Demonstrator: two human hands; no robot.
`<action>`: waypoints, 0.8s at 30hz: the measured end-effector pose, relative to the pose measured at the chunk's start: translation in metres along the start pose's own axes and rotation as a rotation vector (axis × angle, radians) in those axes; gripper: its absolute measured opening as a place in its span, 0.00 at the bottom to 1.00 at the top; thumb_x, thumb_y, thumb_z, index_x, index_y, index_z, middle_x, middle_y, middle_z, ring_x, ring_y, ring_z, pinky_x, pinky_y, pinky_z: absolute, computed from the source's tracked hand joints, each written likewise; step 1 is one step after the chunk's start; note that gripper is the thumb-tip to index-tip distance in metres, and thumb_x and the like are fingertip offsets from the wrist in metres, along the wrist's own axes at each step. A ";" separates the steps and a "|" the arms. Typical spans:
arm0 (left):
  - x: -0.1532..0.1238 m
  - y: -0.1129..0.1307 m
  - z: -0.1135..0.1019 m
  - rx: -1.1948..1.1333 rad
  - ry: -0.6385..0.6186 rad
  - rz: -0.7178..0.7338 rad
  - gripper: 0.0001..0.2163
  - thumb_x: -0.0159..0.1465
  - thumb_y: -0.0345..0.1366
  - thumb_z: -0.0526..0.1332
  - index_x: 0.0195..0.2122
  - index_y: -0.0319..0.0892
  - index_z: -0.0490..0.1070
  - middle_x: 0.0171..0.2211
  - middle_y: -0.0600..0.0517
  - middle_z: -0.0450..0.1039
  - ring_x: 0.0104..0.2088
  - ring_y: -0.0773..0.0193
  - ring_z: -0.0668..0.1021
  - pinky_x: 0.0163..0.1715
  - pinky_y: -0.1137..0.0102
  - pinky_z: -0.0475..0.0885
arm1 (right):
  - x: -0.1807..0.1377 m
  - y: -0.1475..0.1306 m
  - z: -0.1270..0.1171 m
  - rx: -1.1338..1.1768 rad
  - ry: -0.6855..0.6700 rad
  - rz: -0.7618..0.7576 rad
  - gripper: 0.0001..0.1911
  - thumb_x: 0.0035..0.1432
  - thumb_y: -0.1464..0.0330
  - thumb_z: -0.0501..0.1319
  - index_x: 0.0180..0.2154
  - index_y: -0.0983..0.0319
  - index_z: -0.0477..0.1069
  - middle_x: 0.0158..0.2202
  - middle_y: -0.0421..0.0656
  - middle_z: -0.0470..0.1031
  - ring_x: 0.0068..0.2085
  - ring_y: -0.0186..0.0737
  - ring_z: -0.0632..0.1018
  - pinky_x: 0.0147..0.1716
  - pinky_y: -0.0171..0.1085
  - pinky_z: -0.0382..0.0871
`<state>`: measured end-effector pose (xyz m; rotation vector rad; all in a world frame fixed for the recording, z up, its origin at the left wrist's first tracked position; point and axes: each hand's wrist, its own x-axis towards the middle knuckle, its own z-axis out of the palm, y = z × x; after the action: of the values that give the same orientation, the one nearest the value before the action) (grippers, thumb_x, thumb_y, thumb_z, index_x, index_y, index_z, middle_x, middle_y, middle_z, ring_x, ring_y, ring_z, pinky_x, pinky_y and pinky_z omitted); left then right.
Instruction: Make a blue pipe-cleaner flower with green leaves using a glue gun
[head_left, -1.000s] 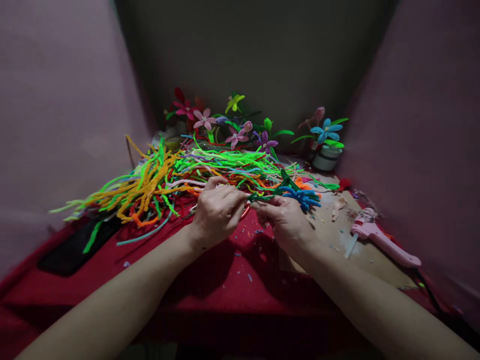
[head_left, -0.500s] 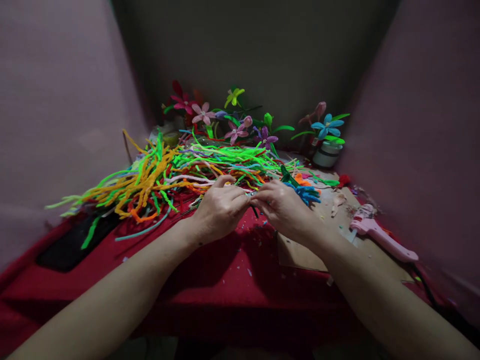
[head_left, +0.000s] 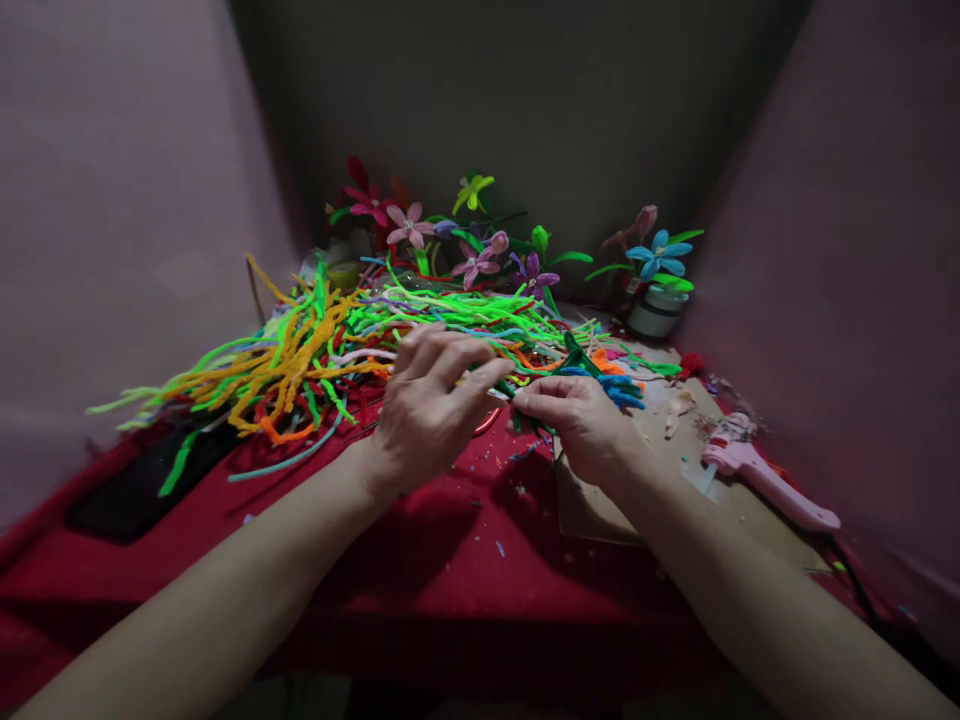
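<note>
My right hand [head_left: 577, 415] pinches a dark green pipe cleaner [head_left: 517, 422] between thumb and fingertips; short ends of it show below the grip. Close beside it on the left is my left hand [head_left: 439, 405], back towards me, its fingers loosely bent and apart. The left fingertips are partly hidden, and nothing shows clearly held in them. A thin red curved piece [head_left: 489, 422] shows under the left hand; its kind is unclear. Blue pipe cleaner loops [head_left: 619, 388] and dark green ones [head_left: 576, 352] lie just behind my right hand.
A heap of coloured pipe cleaners [head_left: 300, 350] spreads behind and left of my hands. Pipe cleaner flowers [head_left: 472, 262] stand at the back, with a small pot [head_left: 658, 310]. At right, a pink glue gun [head_left: 772, 480] rests on cardboard [head_left: 600, 515]. A black phone-like slab [head_left: 135, 490] lies left.
My left hand has moved up and left, away from the right fingertips, and its fingers have loosened. The right hand stays nearly in place, still pinching. The red curved piece has come into sight.
</note>
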<state>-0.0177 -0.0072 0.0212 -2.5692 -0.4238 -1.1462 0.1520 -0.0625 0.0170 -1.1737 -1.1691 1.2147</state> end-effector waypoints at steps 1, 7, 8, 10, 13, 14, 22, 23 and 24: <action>0.001 0.002 -0.002 0.001 0.095 -0.081 0.06 0.61 0.34 0.57 0.38 0.45 0.72 0.38 0.49 0.75 0.42 0.59 0.72 0.50 0.59 0.59 | 0.000 0.000 0.000 0.019 0.037 -0.036 0.08 0.42 0.70 0.63 0.16 0.64 0.69 0.16 0.38 0.69 0.20 0.30 0.66 0.25 0.34 0.56; 0.005 0.009 0.003 -0.767 -0.070 -0.797 0.08 0.58 0.38 0.60 0.28 0.39 0.73 0.25 0.51 0.72 0.27 0.66 0.71 0.28 0.71 0.65 | -0.001 0.005 0.002 0.117 0.094 -0.139 0.09 0.47 0.65 0.62 0.21 0.64 0.70 0.19 0.39 0.71 0.22 0.31 0.68 0.27 0.34 0.59; 0.005 0.009 0.006 -0.935 -0.140 -0.878 0.09 0.58 0.39 0.60 0.28 0.38 0.73 0.24 0.52 0.71 0.24 0.68 0.70 0.25 0.72 0.63 | -0.002 0.006 0.004 0.109 0.095 -0.149 0.09 0.47 0.65 0.62 0.21 0.64 0.69 0.19 0.39 0.70 0.23 0.31 0.68 0.27 0.34 0.59; 0.005 0.011 0.012 -1.164 -0.155 -0.977 0.10 0.56 0.39 0.61 0.25 0.37 0.72 0.20 0.55 0.67 0.21 0.71 0.66 0.22 0.74 0.59 | -0.004 0.008 0.010 0.064 0.100 -0.161 0.10 0.48 0.65 0.61 0.21 0.64 0.68 0.19 0.38 0.69 0.23 0.31 0.67 0.27 0.34 0.59; 0.005 0.015 0.018 -1.258 -0.053 -1.047 0.08 0.53 0.37 0.64 0.23 0.36 0.73 0.17 0.57 0.63 0.19 0.74 0.61 0.19 0.75 0.55 | -0.008 0.010 0.017 -0.042 0.114 -0.162 0.09 0.48 0.67 0.60 0.19 0.63 0.67 0.18 0.37 0.67 0.23 0.32 0.66 0.27 0.34 0.59; 0.004 0.016 0.018 -1.262 -0.036 -1.062 0.07 0.52 0.36 0.65 0.24 0.36 0.73 0.17 0.57 0.63 0.19 0.74 0.61 0.20 0.75 0.55 | -0.009 0.011 0.018 -0.076 0.120 -0.160 0.09 0.48 0.69 0.59 0.18 0.63 0.66 0.18 0.37 0.67 0.23 0.32 0.66 0.27 0.34 0.59; 0.005 0.012 0.013 -1.294 -0.024 -1.020 0.04 0.51 0.32 0.65 0.23 0.37 0.76 0.18 0.55 0.68 0.19 0.73 0.65 0.21 0.75 0.59 | -0.006 0.013 0.012 0.129 -0.018 -0.066 0.06 0.48 0.68 0.61 0.23 0.64 0.72 0.20 0.40 0.71 0.23 0.33 0.70 0.28 0.35 0.63; 0.005 0.011 0.013 -1.307 -0.026 -1.022 0.04 0.51 0.31 0.65 0.22 0.37 0.76 0.17 0.56 0.68 0.19 0.73 0.65 0.20 0.76 0.59 | -0.005 0.013 0.011 0.156 -0.022 -0.058 0.05 0.47 0.69 0.62 0.23 0.64 0.72 0.20 0.40 0.71 0.23 0.32 0.69 0.27 0.35 0.63; 0.005 0.011 0.013 -1.326 -0.019 -1.025 0.03 0.51 0.31 0.66 0.23 0.37 0.76 0.17 0.56 0.69 0.19 0.73 0.65 0.20 0.76 0.59 | -0.005 0.014 0.012 0.163 -0.015 -0.056 0.05 0.46 0.69 0.62 0.23 0.64 0.72 0.19 0.39 0.71 0.22 0.32 0.69 0.26 0.34 0.62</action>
<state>-0.0011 -0.0113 0.0153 -3.4815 -1.5226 -2.3166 0.1398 -0.0671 0.0037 -1.0053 -1.0860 1.2532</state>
